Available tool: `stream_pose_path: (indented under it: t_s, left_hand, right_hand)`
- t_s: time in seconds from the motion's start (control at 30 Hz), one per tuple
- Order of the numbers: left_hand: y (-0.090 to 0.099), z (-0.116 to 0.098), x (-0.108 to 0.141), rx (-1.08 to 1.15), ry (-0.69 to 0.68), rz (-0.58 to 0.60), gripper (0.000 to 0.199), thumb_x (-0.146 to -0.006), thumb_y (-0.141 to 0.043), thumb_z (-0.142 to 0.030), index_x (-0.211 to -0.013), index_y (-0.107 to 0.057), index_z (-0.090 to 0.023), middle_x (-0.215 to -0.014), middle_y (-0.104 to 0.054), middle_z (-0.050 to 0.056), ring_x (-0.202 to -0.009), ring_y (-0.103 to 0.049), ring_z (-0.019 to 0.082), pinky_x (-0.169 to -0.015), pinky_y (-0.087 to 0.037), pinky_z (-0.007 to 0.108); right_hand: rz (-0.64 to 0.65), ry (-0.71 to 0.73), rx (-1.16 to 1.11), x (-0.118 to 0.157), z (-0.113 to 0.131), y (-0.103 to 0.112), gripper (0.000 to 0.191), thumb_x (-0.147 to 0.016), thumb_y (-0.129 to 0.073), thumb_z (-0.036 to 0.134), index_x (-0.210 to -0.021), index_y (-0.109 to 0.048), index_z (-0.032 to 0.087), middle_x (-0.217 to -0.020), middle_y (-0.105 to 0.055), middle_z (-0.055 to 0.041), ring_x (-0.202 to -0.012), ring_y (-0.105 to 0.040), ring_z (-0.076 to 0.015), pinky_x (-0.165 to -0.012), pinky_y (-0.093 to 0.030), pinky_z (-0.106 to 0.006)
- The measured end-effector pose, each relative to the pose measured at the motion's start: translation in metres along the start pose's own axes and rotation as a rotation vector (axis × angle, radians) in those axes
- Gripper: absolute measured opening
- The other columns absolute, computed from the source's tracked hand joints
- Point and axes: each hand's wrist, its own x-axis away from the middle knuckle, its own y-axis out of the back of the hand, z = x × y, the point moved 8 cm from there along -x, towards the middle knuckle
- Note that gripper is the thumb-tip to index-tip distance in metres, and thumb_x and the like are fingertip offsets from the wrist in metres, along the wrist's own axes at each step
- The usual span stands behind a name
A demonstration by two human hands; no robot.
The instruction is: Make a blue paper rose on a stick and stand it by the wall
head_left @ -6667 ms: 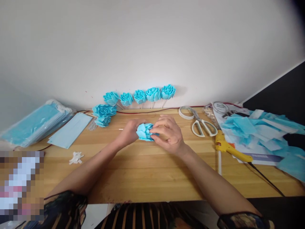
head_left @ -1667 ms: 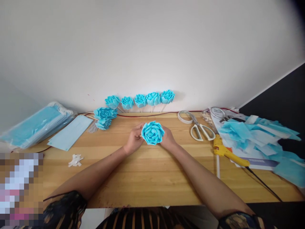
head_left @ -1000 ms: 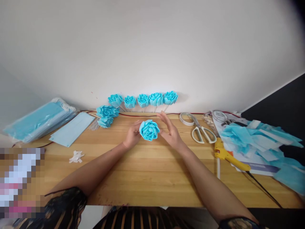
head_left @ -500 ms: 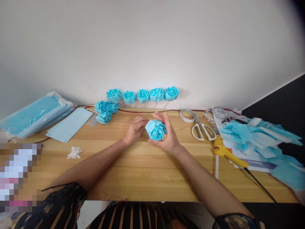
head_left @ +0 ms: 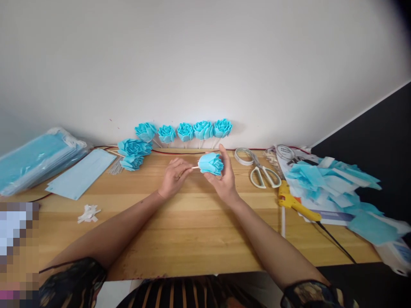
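Observation:
A blue handmade flower (head_left: 210, 164) on a pale thin stick lies on its side in the air above the middle of the table, its bloom facing right. The fingers of my left hand (head_left: 175, 176) pinch the stick just left of the bloom. My right hand (head_left: 226, 177) cups the bloom from the right, thumb below and fingers behind it. Several finished blue flowers (head_left: 185, 131) lean in a row against the wall beyond my hands, and two more flowers (head_left: 133, 147) lie at the row's left end.
Left are a bag of face masks (head_left: 41, 158), flat blue sheets (head_left: 81, 173) and small white strips (head_left: 89, 213). Right are a tape roll (head_left: 243, 156), scissors (head_left: 266, 176), a yellow glue gun (head_left: 298, 205) with its cord, and blue fabric scraps (head_left: 334, 184). The wall (head_left: 205, 64) rises behind.
The flower has tipped from facing me to facing right, so its stick now shows. My left hand has moved a little left and down from the bloom. The view has shifted slightly right.

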Motion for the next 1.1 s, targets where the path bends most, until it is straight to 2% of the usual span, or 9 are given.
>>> stream_pose_path:
  t_s: [0.13, 0.23, 0.33, 0.4, 0.47, 0.6, 0.87, 0.97, 1.1]
  left_hand:
    - [0.001, 0.012, 0.002, -0.069, 0.075, -0.007, 0.033, -0.102, -0.052, -0.043, -0.094, -0.074, -0.020, -0.078, -0.068, 0.005, -0.075, -0.060, 0.019, -0.072, -0.041, 0.034]
    - [0.000, 0.019, 0.003, -0.104, 0.113, -0.002, 0.038, -0.103, -0.049, -0.047, -0.093, -0.075, -0.020, -0.077, -0.068, 0.005, -0.076, -0.060, 0.019, -0.073, -0.041, 0.034]
    - [-0.001, 0.021, 0.003, -0.124, 0.108, -0.003, 0.040, -0.102, -0.049, -0.047, -0.092, -0.076, -0.020, -0.076, -0.067, 0.005, -0.075, -0.061, 0.019, -0.071, -0.041, 0.033]
    - [-0.002, 0.022, 0.004, -0.130, 0.110, 0.003, 0.040, -0.102, -0.049, -0.048, -0.092, -0.076, -0.020, -0.076, -0.068, 0.005, -0.075, -0.060, 0.019, -0.070, -0.040, 0.033]
    - [-0.003, 0.023, 0.004, -0.132, 0.125, 0.011, 0.040, -0.102, -0.049, -0.048, -0.093, -0.077, -0.020, -0.076, -0.068, 0.006, -0.075, -0.060, 0.020, -0.069, -0.040, 0.033]
    - [-0.004, 0.024, 0.004, -0.148, 0.126, 0.024, 0.040, -0.102, -0.049, -0.047, -0.092, -0.076, -0.020, -0.077, -0.069, 0.006, -0.075, -0.061, 0.020, -0.070, -0.040, 0.034]
    - [-0.005, 0.022, 0.005, -0.156, 0.112, 0.053, 0.028, -0.100, -0.057, -0.038, -0.094, -0.076, -0.019, -0.083, -0.072, 0.006, -0.077, -0.062, 0.020, -0.072, -0.040, 0.033]
    - [-0.005, 0.023, 0.005, -0.145, 0.121, 0.042, 0.027, -0.100, -0.057, -0.038, -0.093, -0.076, -0.020, -0.080, -0.071, 0.006, -0.077, -0.062, 0.020, -0.072, -0.040, 0.033]
    - [-0.006, 0.023, 0.006, -0.135, 0.122, 0.041, 0.028, -0.100, -0.057, -0.039, -0.092, -0.076, -0.020, -0.081, -0.071, 0.006, -0.078, -0.062, 0.021, -0.072, -0.040, 0.034]
  right_hand:
    - [-0.069, 0.089, 0.078, -0.007, 0.004, 0.012, 0.086, -0.082, -0.077, 0.044, -0.155, -0.034, 0.028, -0.150, -0.052, -0.0124, -0.138, -0.051, -0.0266, -0.114, -0.045, -0.045]
    - [-0.120, 0.214, 0.208, -0.010, 0.017, 0.022, 0.062, -0.086, -0.074, 0.038, -0.142, -0.049, 0.027, -0.148, -0.053, -0.0115, -0.140, -0.048, -0.0267, -0.116, -0.042, -0.048]
    - [-0.150, 0.351, 0.413, -0.010, 0.035, 0.025, 0.030, -0.089, -0.070, 0.031, -0.118, -0.064, 0.027, -0.135, -0.062, -0.0094, -0.131, -0.055, -0.0270, -0.114, -0.043, -0.051]
    - [-0.145, 0.408, 0.542, -0.010, 0.042, 0.023, 0.014, -0.091, -0.068, 0.029, -0.105, -0.067, 0.028, -0.126, -0.066, -0.0082, -0.124, -0.059, -0.0273, -0.110, -0.044, -0.053]
    - [-0.138, 0.428, 0.629, -0.010, 0.045, 0.021, 0.008, -0.092, -0.067, 0.028, -0.099, -0.067, 0.028, -0.121, -0.067, -0.0077, -0.120, -0.061, -0.0275, -0.106, -0.047, -0.053]
    - [-0.139, 0.449, 0.709, -0.011, 0.044, 0.017, 0.006, -0.091, -0.068, 0.029, -0.097, -0.067, 0.028, -0.119, -0.068, -0.0080, -0.116, -0.063, -0.0275, -0.102, -0.049, -0.052]
    - [-0.150, 0.482, 0.708, -0.008, 0.041, 0.016, 0.003, -0.092, -0.065, 0.023, -0.090, -0.066, 0.025, -0.111, -0.069, -0.0097, -0.110, -0.063, -0.0267, -0.098, -0.048, -0.048]
    - [-0.156, 0.398, 0.658, -0.010, 0.036, 0.020, 0.007, -0.095, -0.060, 0.026, -0.090, -0.064, 0.025, -0.110, -0.070, -0.0081, -0.109, -0.063, -0.0255, -0.099, -0.048, -0.047]
    - [-0.256, 0.191, 0.417, -0.013, 0.020, 0.037, 0.014, -0.098, -0.055, 0.036, -0.094, -0.059, 0.023, -0.111, -0.070, -0.0083, -0.106, -0.065, -0.0229, -0.095, -0.050, -0.041]
